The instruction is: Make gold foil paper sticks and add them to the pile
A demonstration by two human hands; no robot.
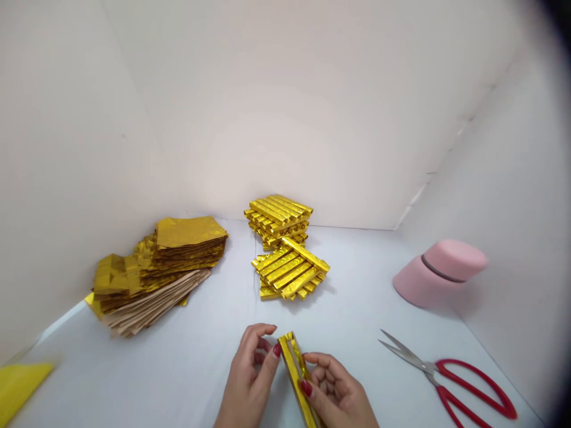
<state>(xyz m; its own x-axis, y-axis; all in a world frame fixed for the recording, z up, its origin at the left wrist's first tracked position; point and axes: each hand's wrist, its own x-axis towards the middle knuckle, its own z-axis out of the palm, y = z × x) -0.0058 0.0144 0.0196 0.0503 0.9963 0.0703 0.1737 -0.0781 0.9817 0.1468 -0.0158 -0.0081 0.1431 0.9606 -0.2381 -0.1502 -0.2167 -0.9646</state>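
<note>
Your left hand (252, 374) and right hand (339, 392) meet at the near edge of the bench (200, 368). Each grip is closed by its fingertips on a folded gold foil strip (294, 362). Stacked gold strips (289, 270) sit toward the back edge, and red-handled scissors (446, 374) lie near the right edge.

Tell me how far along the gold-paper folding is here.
Done: two piles of folded gold strips, a rear pile and a front pile. In hand: the left hand and right hand pinch one gold strip between them. Left: a thick stack of flat gold sheets at the left, seemingly unfolded. The scissors lie apart at the right.
</note>
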